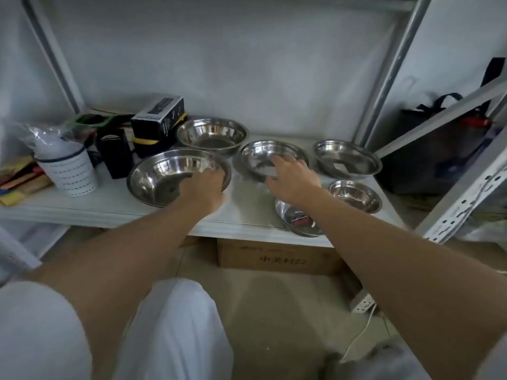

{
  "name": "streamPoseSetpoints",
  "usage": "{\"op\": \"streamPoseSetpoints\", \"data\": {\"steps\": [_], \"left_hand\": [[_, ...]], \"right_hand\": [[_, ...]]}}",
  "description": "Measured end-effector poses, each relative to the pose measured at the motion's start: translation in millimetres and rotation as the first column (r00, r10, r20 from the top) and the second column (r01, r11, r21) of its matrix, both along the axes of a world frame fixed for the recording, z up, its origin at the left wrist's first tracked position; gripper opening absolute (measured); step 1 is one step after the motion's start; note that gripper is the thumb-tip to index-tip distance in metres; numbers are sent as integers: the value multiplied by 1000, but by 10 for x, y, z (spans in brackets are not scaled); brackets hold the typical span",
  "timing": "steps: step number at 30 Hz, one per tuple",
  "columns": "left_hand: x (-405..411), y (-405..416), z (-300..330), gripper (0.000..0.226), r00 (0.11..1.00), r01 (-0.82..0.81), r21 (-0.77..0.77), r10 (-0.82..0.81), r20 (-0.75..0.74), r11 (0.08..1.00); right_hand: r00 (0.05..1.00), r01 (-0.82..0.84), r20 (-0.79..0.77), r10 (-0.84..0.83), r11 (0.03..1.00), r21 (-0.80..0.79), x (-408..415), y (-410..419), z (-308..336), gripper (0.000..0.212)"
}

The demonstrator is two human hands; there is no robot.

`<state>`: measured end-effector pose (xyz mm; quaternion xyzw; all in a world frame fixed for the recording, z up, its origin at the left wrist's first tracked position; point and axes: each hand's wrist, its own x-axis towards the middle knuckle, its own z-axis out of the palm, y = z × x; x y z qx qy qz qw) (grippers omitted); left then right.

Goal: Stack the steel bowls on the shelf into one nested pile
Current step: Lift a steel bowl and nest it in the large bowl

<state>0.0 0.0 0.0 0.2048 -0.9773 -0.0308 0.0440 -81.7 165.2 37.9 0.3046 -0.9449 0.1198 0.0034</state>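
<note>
Several steel bowls lie spread out on a white shelf (247, 198). My left hand (203, 187) grips the right rim of the large front-left bowl (162, 176). Behind it stands another large bowl (212, 134). My right hand (292, 179) rests on the near rim of the middle bowl (263, 157), with its fingers reaching inside; whether it grips the bowl is unclear. A wide bowl (347, 163) sits at the back right. Two small bowls sit at the front right: one (355, 196) is in full view, the other (299, 219) lies partly under my right forearm at the shelf's edge.
A white perforated cup (70, 171) with a plastic bag, black boxes (157, 119) and coloured items crowd the shelf's left side. Grey metal uprights (384, 78) frame the shelf. A cardboard box (279, 259) lies below it, with a power strip (363, 303) on the floor.
</note>
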Motion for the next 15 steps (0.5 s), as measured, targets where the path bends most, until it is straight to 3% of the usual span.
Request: {"op": "streamPoseSetpoints", "data": {"steps": [6,15], "left_hand": [[-48,-140,-86,41,998,-48,102,44,38,994],[-114,-296,-289,28,998,56,60,-55,-32,997]], "right_hand": [[999,-12,38,10,999,49,-89,-169,-98,53],[998,-23,55,19,997,68,-359,-535,-287,53]]}}
